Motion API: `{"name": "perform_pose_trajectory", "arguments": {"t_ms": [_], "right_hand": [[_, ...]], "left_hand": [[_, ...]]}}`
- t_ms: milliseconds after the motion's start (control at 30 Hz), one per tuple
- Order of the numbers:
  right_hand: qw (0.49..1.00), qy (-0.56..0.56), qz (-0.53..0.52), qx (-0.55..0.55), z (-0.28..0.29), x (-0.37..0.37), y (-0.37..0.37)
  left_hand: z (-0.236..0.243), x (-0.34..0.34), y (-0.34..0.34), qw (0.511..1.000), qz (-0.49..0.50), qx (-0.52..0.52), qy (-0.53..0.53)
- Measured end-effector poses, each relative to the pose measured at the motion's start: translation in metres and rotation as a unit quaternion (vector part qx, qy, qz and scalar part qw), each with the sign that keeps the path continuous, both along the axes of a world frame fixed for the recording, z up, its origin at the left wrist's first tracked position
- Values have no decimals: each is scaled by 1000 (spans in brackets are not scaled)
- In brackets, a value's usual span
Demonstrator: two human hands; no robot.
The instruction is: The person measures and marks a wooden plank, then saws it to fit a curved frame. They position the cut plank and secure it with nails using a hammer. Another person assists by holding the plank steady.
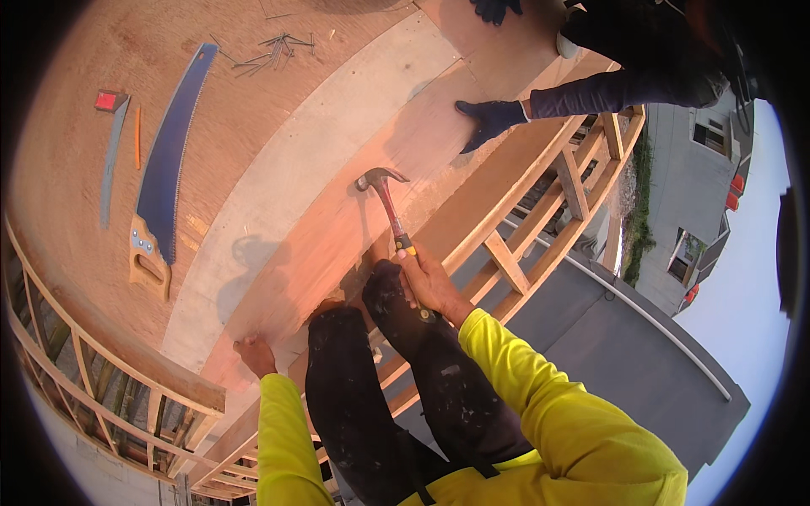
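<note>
My right hand point(428, 280) grips the handle of a claw hammer point(393, 207). Its steel head is raised over a reddish plank point(337, 221), on which its shadow falls. At the plank's lower left end, my left hand point(255, 355) is closed with its fingertips down against the wood. What those fingers pinch, if anything, is too small to make out. Beside the plank runs a paler curved board point(299, 160). A handsaw point(171, 160) with a blue blade and wooden handle lies on the plywood to the left.
A try square point(112, 160), an orange pencil point(137, 137) and loose nails point(277, 52) lie on the plywood point(76, 202). Another person's dark-gloved hand point(492, 123) presses on the plank. Open timber framing point(540, 221) edges the right, above a grey roof point(591, 337); more framing point(84, 363) curves lower left.
</note>
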State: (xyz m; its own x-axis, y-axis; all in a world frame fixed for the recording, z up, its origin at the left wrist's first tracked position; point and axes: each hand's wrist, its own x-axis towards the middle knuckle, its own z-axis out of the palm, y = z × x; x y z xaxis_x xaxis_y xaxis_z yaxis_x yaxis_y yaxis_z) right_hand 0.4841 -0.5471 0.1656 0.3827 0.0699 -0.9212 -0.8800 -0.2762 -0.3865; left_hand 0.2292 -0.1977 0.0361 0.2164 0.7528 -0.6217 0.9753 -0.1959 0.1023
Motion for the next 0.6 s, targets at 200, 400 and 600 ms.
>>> {"name": "perform_pose_trajectory", "arguments": {"t_ms": [200,400,600], "right_hand": [[994,67,-76,46,-24,3,-11],[994,63,-81,50,-21,9,-9],[993,64,-79,62,-18,22,-11]], "left_hand": [[30,39,29,967,-113,-204,106],[86,97,28,933,-326,-102,-113],[140,205,20,903,-391,-112,-139]]}}
